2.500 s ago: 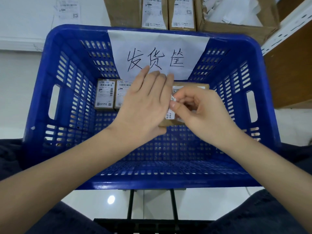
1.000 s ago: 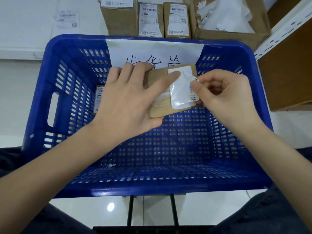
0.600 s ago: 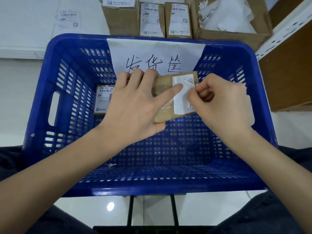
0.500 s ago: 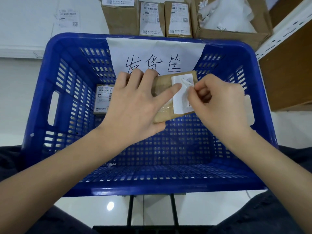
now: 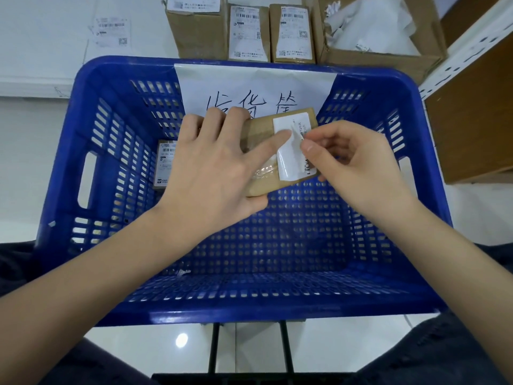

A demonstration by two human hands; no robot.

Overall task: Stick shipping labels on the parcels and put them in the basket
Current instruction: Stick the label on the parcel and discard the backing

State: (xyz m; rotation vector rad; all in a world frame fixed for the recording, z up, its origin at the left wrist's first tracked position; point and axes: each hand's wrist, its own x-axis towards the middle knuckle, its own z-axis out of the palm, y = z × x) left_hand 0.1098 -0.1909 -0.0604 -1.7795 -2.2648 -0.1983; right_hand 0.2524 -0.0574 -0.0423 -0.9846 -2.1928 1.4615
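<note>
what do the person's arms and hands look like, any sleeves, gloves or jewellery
Both forearms are bare up to the frame edge, with no sleeves in view. The left hand and right hand wear no gloves, and no rings, watch or bracelets show. The fingernails are short and unpainted.

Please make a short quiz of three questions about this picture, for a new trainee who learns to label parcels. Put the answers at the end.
1. True or false: the left hand holds the brown parcel above the blue basket.
2. What does the right hand pinch?
A. the white label sheet on the parcel
B. the basket's handle
C. a pen
3. Fill in: a labelled parcel already lies in the basket near its ____ wall, as the camera sees it.

Key
1. True; the thumb is under the parcel and the index finger presses on the sheet.
2. A; thumb and finger pinch its edge.
3. Left.
</note>
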